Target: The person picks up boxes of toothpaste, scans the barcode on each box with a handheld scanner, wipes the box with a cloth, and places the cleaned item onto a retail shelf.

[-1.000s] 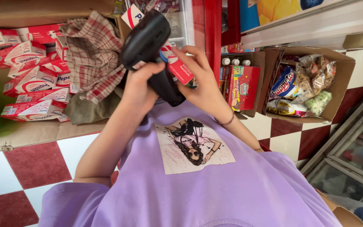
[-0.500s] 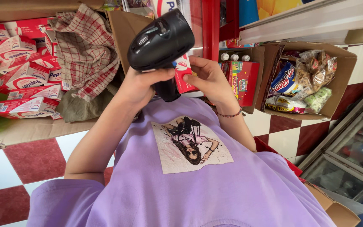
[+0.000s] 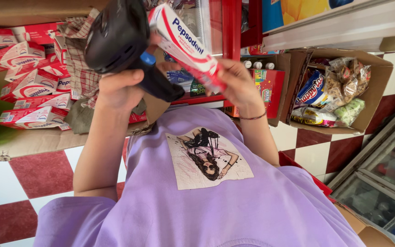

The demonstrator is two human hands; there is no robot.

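Holding the black scanner in the left hand, right hand pinching a red-and-white carton; that slanted carton could slip from the light grip.

A lilac short-sleeved T-shirt — a printed figure picture on its chest — and a thin dark bracelet on one wrist.

Red-white cartons stacked in cardboard box, checked cloth, snack packets in open box, red-white floor tiles
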